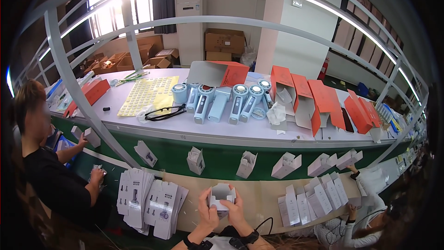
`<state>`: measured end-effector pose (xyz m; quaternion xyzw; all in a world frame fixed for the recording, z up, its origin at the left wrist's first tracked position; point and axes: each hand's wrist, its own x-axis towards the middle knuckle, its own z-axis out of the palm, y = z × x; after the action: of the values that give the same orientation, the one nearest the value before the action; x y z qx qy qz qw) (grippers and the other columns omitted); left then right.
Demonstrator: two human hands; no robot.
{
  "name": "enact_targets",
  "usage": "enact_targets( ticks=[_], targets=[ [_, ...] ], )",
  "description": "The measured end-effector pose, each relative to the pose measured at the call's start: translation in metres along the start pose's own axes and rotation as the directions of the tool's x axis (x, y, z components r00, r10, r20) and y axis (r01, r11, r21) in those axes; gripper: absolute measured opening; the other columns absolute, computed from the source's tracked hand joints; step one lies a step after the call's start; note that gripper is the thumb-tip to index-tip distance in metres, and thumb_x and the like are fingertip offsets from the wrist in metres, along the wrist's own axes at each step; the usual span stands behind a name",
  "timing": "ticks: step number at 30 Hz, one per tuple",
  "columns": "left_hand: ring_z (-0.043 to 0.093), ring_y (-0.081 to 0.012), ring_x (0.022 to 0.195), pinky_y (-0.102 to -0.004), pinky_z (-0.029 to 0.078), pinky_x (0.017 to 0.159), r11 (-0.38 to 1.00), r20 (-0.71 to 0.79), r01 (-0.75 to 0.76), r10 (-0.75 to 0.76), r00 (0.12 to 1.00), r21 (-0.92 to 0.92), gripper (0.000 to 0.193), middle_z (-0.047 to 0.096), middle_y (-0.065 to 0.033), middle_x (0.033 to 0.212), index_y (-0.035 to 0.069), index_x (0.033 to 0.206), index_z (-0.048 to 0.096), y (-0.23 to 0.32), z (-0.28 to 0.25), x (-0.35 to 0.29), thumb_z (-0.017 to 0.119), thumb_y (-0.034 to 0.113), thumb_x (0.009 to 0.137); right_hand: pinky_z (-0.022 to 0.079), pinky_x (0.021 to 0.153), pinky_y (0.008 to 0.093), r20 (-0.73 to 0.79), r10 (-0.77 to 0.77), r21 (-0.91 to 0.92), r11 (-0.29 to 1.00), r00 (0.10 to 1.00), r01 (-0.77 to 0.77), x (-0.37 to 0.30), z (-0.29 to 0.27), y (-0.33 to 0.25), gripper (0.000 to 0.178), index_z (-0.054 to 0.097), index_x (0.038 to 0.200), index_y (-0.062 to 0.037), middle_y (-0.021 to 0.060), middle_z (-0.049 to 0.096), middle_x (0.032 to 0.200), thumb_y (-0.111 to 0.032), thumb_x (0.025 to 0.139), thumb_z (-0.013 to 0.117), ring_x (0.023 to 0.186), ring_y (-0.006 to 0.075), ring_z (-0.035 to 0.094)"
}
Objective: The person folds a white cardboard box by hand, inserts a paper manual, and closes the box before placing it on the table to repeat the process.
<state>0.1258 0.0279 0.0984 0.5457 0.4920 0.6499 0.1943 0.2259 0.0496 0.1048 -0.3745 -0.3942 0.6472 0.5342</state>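
- Pinching white, open-topped cardboard box (219,197) between left hand (206,209) and right hand (236,208).
- Press left and right sides evenly, without crushing.
- Hold upright.

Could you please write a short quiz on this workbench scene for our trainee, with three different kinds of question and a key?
1. Multiple choice: Relative to the person's hands, where are the stacked flat cartons? (a) to the right (b) to the left (c) in the hands
2. True or false: Only the left hand touches the open carton; the right hand is off it.
3. Short answer: What colour is the large sheet lying beside the black-framed glasses?

Key: 1. b. 2. False; both hands hold it. 3. Yellow.
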Motion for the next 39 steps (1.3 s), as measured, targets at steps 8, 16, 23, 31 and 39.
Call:
enact_targets(
  ticks=[8,16,23,31,39],
  targets=[
    [0.041,-0.0288,0.12,-0.0371,0.028,0.104,0.917,0.229,0.323,-0.271,0.935,-0.235,0.045,0.042,-0.0181,0.126,0.0,0.127,0.043,0.015,-0.005,0.008,0.042,0.016,0.084,0.04,0.097,0.0312,0.099,-0.011,0.364,0.931,0.995,-0.026,0.002,-0.012,-0.014,0.056,0.039,0.138,-0.0009,0.0125,0.053,0.124,-0.003,0.082,0.05,0.113,0.0208,0.052],
    [0.041,-0.0252,0.116,-0.0367,0.029,0.103,0.861,0.358,0.353,-0.22,0.908,-0.366,0.034,0.038,-0.0154,0.128,0.002,0.118,0.046,-0.005,-0.007,0.011,0.043,0.012,0.085,0.04,0.099,0.0322,-0.004,-0.005,0.202,0.979,1.0,0.006,0.004,-0.016,-0.003,0.048,0.052,0.127,-0.0014,0.0126,0.056,0.12,0.004,0.079,0.048,0.114,0.0211,0.052],
    [0.048,-0.0207,0.108,-0.0329,0.036,0.098,0.831,0.284,0.395,-0.299,0.911,-0.391,0.03,0.048,-0.0133,0.118,0.002,0.113,0.046,0.005,-0.007,0.017,0.047,0.0,0.083,0.045,0.091,0.03,0.152,-0.004,0.2,0.979,0.988,-0.027,0.006,-0.011,-0.016,0.048,0.052,0.124,-0.0025,0.0097,0.06,0.114,0.006,0.076,0.053,0.105,0.019,0.057],
    [0.055,-0.0165,0.099,-0.0286,0.042,0.09,0.867,0.127,0.373,-0.351,0.928,-0.329,0.036,0.056,-0.0097,0.107,0.001,0.115,0.046,0.01,0.0,0.019,0.049,-0.009,0.08,0.046,0.091,0.0311,0.056,-0.018,0.029,0.999,0.998,0.016,0.013,-0.007,-0.004,0.05,0.05,0.119,-0.0019,0.0115,0.061,0.112,0.008,0.07,0.06,0.102,0.0199,0.059],
    [0.055,-0.0173,0.101,-0.03,0.043,0.091,0.896,0.125,0.356,-0.335,0.934,-0.265,0.038,0.056,-0.0106,0.108,0.001,0.117,0.045,0.004,0.002,0.015,0.054,-0.005,0.081,0.047,0.089,0.03,0.064,0.032,0.083,0.996,0.997,-0.038,0.019,-0.013,-0.002,0.041,0.051,0.119,-0.0016,0.0111,0.061,0.111,0.003,0.079,0.055,0.1,0.019,0.06]
  ],
)
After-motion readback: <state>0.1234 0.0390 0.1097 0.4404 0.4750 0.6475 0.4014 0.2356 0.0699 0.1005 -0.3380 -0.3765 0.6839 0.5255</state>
